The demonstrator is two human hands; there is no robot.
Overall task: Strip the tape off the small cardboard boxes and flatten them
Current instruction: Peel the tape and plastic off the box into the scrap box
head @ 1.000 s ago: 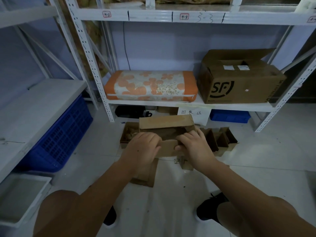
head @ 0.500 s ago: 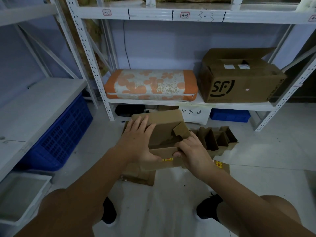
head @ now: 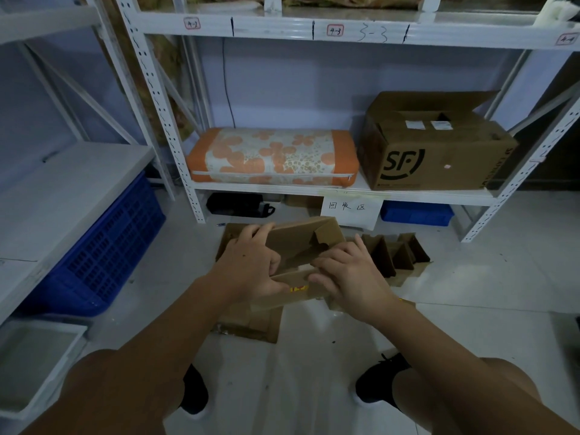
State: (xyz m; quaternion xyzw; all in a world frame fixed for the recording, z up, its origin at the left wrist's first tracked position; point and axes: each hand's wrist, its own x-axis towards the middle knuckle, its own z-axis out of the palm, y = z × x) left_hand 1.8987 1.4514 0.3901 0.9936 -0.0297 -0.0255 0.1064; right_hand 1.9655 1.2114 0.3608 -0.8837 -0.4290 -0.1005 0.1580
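A storeroom: white racks (head: pixel 163 120) with numbered labels beyond the hands (head: pixel 248 268), a courier box (head: pixel 433 152) (SF logo), a blue crate (head: pixel 106 255) left of them.

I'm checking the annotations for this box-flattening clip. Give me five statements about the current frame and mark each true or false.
1. Both hands hold the small cardboard box. True: the left hand and the right hand each have a grip on it.
2. The large SF box stands on the floor. False: it sits on the shelf.
3. An orange floral cushion lies left of the SF box. True.
4. The blue crate sits on the top shelf. False: it is low down, under the left-hand shelf.
5. The held box is still closed. False: its flaps are open.
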